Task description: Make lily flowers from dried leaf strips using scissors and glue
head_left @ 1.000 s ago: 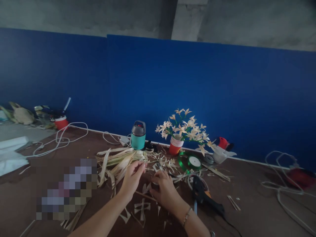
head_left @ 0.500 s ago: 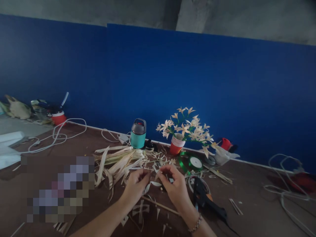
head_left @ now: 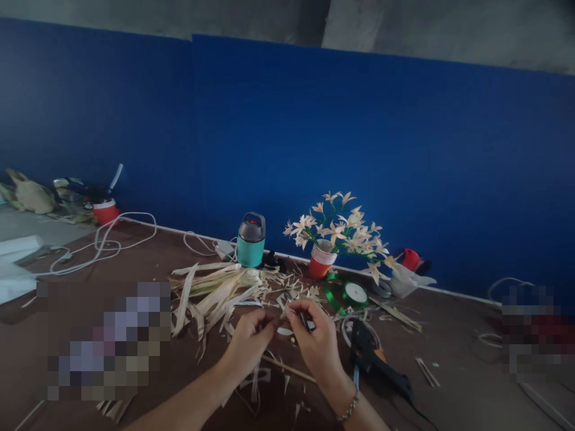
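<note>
My left hand (head_left: 250, 338) and my right hand (head_left: 314, 341) are raised just above the brown table (head_left: 449, 383), fingertips almost touching. Both are pinched on a small pale leaf strip (head_left: 284, 330) held between them. The right wrist wears a bracelet. Just behind the hands lies a heap of dried pale leaves (head_left: 215, 293). A thin wooden stick (head_left: 290, 370) lies on the table under the hands, among cut leaf scraps.
A black glue gun (head_left: 375, 362) lies right of my right hand. Behind are a green ribbon roll (head_left: 353, 293), a red cup of pale handmade flowers (head_left: 321, 263), a teal jar (head_left: 250, 240), white cables (head_left: 103, 242) and a blue wall.
Both hands rose from the table and came together, picking up a small leaf strip. The camera tilted slightly, shifting the view down.
</note>
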`<state>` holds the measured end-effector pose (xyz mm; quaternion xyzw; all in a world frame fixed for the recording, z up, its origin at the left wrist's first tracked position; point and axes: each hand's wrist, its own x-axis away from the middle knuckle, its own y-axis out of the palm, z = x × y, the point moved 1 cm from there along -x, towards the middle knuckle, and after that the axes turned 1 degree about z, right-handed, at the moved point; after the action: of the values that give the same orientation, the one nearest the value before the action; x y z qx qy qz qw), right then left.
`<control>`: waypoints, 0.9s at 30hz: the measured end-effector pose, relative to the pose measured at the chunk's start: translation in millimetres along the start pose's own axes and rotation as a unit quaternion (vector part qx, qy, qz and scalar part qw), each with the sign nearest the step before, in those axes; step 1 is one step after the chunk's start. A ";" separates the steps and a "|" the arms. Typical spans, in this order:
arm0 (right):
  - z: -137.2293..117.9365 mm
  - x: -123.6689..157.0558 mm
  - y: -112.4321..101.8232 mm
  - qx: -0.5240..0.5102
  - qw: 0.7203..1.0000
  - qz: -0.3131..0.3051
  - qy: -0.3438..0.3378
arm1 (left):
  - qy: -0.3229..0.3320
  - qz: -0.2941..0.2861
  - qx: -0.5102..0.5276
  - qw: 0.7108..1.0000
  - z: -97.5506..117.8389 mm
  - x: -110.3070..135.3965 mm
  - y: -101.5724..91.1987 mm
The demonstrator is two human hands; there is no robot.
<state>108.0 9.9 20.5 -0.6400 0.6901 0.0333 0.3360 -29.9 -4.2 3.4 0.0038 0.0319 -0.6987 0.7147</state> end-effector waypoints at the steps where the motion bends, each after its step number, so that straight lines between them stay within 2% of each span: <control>1: 0.1 0.0 0.0 0.000 1.000 0.000 0.001 | 0.002 0.002 -0.002 1.000 0.7 0.3 0.0; 17: -2.5 0.1 0.9 -0.047 0.997 0.014 0.066 | -0.004 -0.001 0.011 1.000 3.7 2.2 1.0; 23: -4.0 -0.1 0.8 -0.052 0.996 0.021 0.065 | -0.023 -0.016 0.049 0.998 3.8 3.6 2.5; 27: -4.0 0.2 0.8 -0.050 0.996 0.020 0.066 | -0.024 -0.014 0.039 0.999 3.0 3.9 2.7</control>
<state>105.6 8.0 23.2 -0.6429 0.7208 0.0319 0.2569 -27.0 -8.1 6.1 0.0144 -0.0124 -0.7096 0.7043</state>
